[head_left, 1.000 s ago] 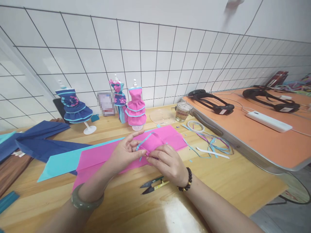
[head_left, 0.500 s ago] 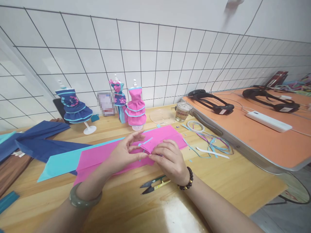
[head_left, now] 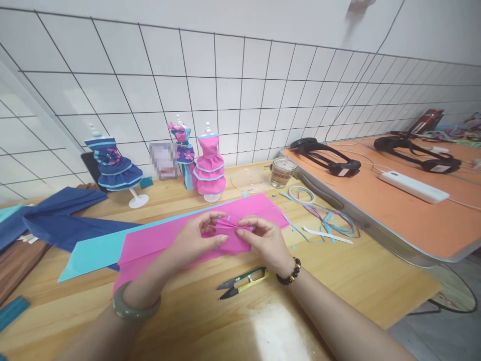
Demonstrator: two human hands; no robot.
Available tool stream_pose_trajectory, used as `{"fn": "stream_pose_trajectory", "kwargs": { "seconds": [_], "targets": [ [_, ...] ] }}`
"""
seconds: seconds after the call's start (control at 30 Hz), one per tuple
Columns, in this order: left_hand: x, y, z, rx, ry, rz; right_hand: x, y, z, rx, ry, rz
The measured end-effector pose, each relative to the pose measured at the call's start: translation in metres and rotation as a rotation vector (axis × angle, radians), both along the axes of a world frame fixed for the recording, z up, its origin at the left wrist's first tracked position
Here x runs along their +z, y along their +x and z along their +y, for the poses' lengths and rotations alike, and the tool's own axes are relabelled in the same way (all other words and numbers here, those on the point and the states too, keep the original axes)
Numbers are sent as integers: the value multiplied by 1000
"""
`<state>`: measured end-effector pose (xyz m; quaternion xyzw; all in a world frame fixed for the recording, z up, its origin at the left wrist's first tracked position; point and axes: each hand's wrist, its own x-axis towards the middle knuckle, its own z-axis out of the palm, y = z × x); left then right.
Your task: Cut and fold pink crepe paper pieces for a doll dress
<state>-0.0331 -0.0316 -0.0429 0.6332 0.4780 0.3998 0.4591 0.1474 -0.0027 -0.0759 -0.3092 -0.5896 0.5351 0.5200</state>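
Your right hand [head_left: 266, 239] is closed to a pinch, thumb against the curled fingers, holding the upper edge of a small folded pink cloth piece [head_left: 237, 243]. Your left hand [head_left: 197, 233] is half curled at the other end of that piece, its thumb set apart from the forefinger; how firmly it grips, I cannot tell. The piece is between your two hands, over a long pink cloth [head_left: 154, 245] that lies on a light blue cloth [head_left: 90, 256]. Near you, just below the piece, a pair of thread snips [head_left: 244, 282] lies on the wooden tabletop [head_left: 180, 323], its blades pointing to your left. Farther left is a dark blue cloth [head_left: 69, 228]. To your right, thin ribbons [head_left: 334, 220] lie tangled beside a white ring [head_left: 301, 187]. Beyond your hands, a pink dress [head_left: 211, 168] with light blue trim and a dark blue dress [head_left: 114, 163] stand on little stands near the tiled wall [head_left: 233, 93]. A glass [head_left: 282, 173] with liquid in it is near the orange tabletop [head_left: 398, 215], where a white box [head_left: 413, 186] lies between two black headsets [head_left: 326, 159].
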Motion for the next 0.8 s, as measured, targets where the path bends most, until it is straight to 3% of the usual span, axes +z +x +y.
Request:
{"fn": "stream_pose_trajectory", "kwargs": {
  "seconds": [0.1, 0.2, 0.57, 0.8],
  "targets": [
    [-3, 1, 1, -34, -55, -84, -3, -1, 2, 60, -178, 67],
    [-6, 2, 3, -6, -99, -123, -4, -2, 2, 82, -230, 103],
    [-14, 4, 6, 97, -133, -140, -1, -2, 1, 129, -272, 120],
    [-7, 5, 5, 133, -154, -180, 1, -1, 4, 105, -308, 108]
  ]
}}
